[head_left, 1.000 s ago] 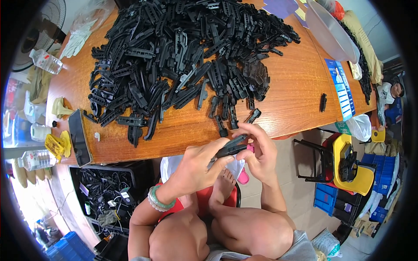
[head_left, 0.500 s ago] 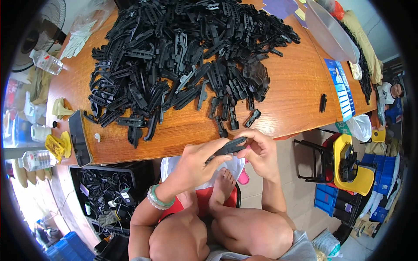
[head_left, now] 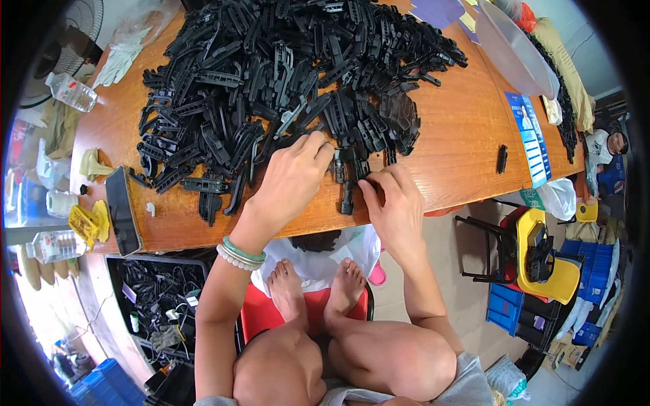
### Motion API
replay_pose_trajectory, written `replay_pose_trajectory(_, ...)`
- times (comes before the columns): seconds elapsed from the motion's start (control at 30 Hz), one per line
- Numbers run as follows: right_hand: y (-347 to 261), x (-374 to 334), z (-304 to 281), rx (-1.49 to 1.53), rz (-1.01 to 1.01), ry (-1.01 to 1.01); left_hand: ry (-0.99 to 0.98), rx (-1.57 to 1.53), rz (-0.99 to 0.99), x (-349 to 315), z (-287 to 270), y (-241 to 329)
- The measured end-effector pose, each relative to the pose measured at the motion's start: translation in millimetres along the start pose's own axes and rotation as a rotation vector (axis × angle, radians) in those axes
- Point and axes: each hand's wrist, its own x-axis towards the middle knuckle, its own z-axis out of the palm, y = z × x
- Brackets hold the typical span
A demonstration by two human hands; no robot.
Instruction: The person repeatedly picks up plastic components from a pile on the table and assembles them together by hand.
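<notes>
A big heap of black plastic clip-like parts (head_left: 271, 74) covers the table. My left hand (head_left: 290, 177) reaches over the heap's near edge, its fingers bent together and their tips hidden among long parts. My right hand (head_left: 396, 203) is at the near table edge, fingers curled down with the thumb opposite, over a spot where a small part lies mostly hidden. Between the hands, several short black parts (head_left: 347, 196) lie in a row. Below the table edge, an open white plastic bag (head_left: 362, 247) holds more black parts (head_left: 318, 240).
A phone (head_left: 123, 213) lies at the table's left edge near a yellow cloth (head_left: 100, 220). One loose black part (head_left: 502, 159) and a blue leaflet (head_left: 529, 139) are at the right. A plastic basin (head_left: 511, 47) leans farther back. A yellow chair (head_left: 558, 281) stands right.
The black part held between both hands is no longer in them. Both hands have moved forward and apart to the heap's edge, uncovering the white bag above my feet.
</notes>
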Motion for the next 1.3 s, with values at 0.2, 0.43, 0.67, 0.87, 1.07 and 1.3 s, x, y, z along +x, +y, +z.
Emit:
replay_pose_trajectory(0.2, 2, 3, -5, -0.062, 0.127, -0.130, 0.329, -0.224, 0.005, -8, -10, 16)
replay_pose_trajectory(0.43, -1, 3, -13, 0.092, 0.253, 0.000, 0.312, -1.601, -0.825, -28, -29, 28)
replay_pose_trajectory(0.67, -6, -4, -33, 1.009, 0.435, -0.045, -0.134, -1.477, -0.801, -35, -38, 49)
replay_pose_trajectory(0.87, -13, -11, -47, 1.014, 0.294, -0.288, -0.141, -1.465, -0.808, -37, -29, 52)
replay_pose_trajectory(1.07, -20, -16, -39, 0.933, 0.222, -0.255, -0.087, -1.421, -0.788, -38, -28, 51)
replay_pose_trajectory(1.3, -22, -22, -28, 0.712, 0.075, 0.015, -0.184, -1.176, -0.593, -40, -32, 60)
